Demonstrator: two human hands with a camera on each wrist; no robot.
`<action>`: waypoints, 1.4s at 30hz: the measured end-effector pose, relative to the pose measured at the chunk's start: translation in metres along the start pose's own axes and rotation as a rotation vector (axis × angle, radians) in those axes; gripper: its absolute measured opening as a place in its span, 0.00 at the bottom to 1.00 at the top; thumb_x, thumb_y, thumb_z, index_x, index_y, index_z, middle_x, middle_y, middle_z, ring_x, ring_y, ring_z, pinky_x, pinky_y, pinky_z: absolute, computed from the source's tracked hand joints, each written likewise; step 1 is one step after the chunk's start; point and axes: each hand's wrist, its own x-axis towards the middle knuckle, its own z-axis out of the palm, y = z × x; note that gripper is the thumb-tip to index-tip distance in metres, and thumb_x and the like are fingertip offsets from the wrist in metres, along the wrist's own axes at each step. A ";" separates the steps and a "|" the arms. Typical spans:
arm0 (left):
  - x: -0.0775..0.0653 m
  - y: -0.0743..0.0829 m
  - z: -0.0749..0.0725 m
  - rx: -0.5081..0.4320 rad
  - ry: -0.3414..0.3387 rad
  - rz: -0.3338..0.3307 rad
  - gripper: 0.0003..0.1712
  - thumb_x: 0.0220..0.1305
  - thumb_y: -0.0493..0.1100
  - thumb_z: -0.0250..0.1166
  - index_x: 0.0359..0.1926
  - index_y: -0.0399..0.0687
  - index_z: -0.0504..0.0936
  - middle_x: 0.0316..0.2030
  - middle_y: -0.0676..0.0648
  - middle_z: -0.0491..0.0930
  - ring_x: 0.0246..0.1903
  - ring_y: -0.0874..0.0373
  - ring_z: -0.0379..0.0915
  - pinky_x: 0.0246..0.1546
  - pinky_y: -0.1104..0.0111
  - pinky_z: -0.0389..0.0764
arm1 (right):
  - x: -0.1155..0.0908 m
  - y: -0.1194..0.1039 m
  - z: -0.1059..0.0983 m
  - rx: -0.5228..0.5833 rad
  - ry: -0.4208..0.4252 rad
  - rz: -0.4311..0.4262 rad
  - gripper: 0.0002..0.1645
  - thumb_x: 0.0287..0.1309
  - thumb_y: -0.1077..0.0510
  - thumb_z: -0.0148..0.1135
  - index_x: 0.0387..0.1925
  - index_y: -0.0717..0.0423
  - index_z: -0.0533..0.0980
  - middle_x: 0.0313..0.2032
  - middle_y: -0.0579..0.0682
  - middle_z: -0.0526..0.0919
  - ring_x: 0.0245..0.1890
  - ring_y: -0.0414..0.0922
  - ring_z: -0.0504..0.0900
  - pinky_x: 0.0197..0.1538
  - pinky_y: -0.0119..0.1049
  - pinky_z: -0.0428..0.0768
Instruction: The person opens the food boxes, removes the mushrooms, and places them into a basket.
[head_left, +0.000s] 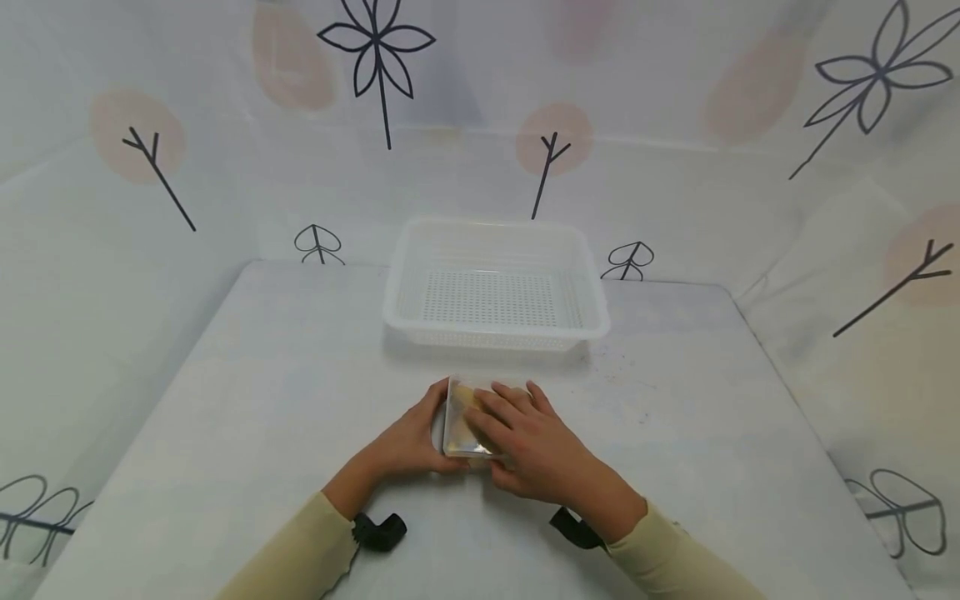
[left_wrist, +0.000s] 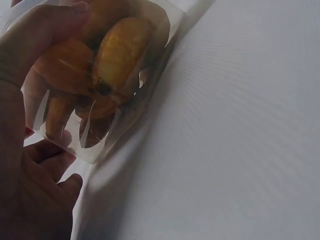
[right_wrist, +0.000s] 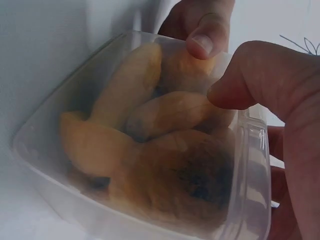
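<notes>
A clear plastic container [head_left: 461,422] with a see-through lid [right_wrist: 254,170] sits close above or on the table, in front of both hands. Inside are several yellow-orange fruits [right_wrist: 170,112] with dark tips, which look like small bananas. My left hand [head_left: 408,435] grips the container's left side, thumb on the near wall and fingers round the far side. Across the lid lie the spread fingers of my right hand [head_left: 536,442], while its thumb bends against the near wall just under the rim. The right hand hides part of the lid in the head view.
A white perforated plastic basket [head_left: 495,332] stands behind the container, towards the back of the white table [head_left: 300,350]. Patterned cloth [head_left: 480,179] hangs behind the table and along its sides. Black straps [head_left: 380,532] are on the wrists.
</notes>
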 end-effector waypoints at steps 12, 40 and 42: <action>0.001 -0.001 -0.003 -0.014 -0.025 -0.020 0.65 0.40 0.57 0.79 0.73 0.47 0.48 0.65 0.48 0.65 0.59 0.56 0.66 0.61 0.54 0.70 | 0.012 -0.010 -0.005 -0.093 0.049 -0.079 0.33 0.39 0.56 0.68 0.53 0.54 0.74 0.52 0.54 0.80 0.55 0.59 0.79 0.54 0.56 0.77; 0.006 -0.005 0.000 0.007 0.023 0.077 0.62 0.39 0.49 0.79 0.70 0.42 0.51 0.60 0.46 0.69 0.57 0.55 0.69 0.59 0.55 0.74 | 0.012 -0.014 -0.004 -0.393 0.133 -0.277 0.25 0.54 0.50 0.63 0.50 0.62 0.77 0.44 0.58 0.84 0.45 0.55 0.84 0.48 0.45 0.83; 0.006 -0.007 0.000 0.022 0.022 0.080 0.62 0.39 0.50 0.79 0.70 0.44 0.51 0.58 0.47 0.70 0.55 0.57 0.70 0.57 0.57 0.75 | 0.014 -0.012 -0.007 -0.371 0.163 -0.272 0.24 0.52 0.50 0.66 0.47 0.62 0.77 0.42 0.57 0.85 0.44 0.53 0.84 0.47 0.43 0.84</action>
